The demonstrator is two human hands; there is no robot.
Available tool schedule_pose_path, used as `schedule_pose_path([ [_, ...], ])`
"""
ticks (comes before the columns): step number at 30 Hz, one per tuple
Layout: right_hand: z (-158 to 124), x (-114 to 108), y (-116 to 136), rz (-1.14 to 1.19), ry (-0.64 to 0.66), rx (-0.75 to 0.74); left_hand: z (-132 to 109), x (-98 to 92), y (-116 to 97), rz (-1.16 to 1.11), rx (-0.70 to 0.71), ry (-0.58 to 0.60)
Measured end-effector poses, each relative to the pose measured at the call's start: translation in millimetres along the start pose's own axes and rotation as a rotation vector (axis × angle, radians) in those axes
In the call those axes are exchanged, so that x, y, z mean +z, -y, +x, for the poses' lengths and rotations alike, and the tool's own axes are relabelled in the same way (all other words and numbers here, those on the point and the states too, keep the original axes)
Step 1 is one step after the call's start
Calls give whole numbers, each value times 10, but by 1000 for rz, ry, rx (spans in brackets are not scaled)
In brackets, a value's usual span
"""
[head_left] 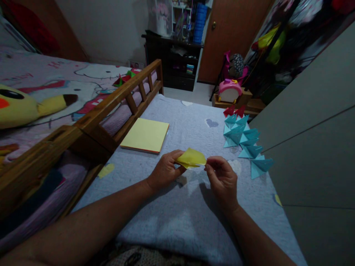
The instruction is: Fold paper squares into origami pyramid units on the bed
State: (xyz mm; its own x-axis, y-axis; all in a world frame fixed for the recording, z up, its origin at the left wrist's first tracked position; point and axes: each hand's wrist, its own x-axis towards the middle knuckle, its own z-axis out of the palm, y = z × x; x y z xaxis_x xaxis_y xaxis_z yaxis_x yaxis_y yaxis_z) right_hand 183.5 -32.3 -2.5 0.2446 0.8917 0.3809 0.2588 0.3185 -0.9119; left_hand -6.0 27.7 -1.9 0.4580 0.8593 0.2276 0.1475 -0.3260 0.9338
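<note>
A folded yellow origami paper (191,158) is held up between my two hands, just above the bed sheet. My left hand (168,168) grips its left end, thumb below and fingers behind. At the paper's right tip, my right hand (222,179) pinches with thumb and forefinger. Beyond my left hand lies a stack of square paper (145,135) with a pale yellow sheet on top. Several folded light blue origami pieces (234,133) stand in a group to the right, with red origami pieces (234,111) behind them.
The bluish sheet (183,221) covers the surface under my hands. A wooden rail (119,98) runs along the left, with a yellow plush toy (30,107) on the bed past it. A pale cabinet side (313,147) bounds the right. A pink toy case (230,90) stands beyond the far edge.
</note>
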Motion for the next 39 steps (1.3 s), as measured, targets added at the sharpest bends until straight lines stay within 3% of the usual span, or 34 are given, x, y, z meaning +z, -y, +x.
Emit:
schedule_pose_path([
  [14, 4, -44, 43, -42, 149, -123, 6, 6, -18, -36, 13, 41],
  [25, 22, -53, 87, -61, 177, -212, 14, 7, -10, -82, 8, 59],
  [33, 42, -43, 103, -101, 175, -226, -34, 46, 51, -113, 111, -28],
  [39, 25, -41, 92, -81, 189, -179, -7, -5, -3, -46, 222, 34],
])
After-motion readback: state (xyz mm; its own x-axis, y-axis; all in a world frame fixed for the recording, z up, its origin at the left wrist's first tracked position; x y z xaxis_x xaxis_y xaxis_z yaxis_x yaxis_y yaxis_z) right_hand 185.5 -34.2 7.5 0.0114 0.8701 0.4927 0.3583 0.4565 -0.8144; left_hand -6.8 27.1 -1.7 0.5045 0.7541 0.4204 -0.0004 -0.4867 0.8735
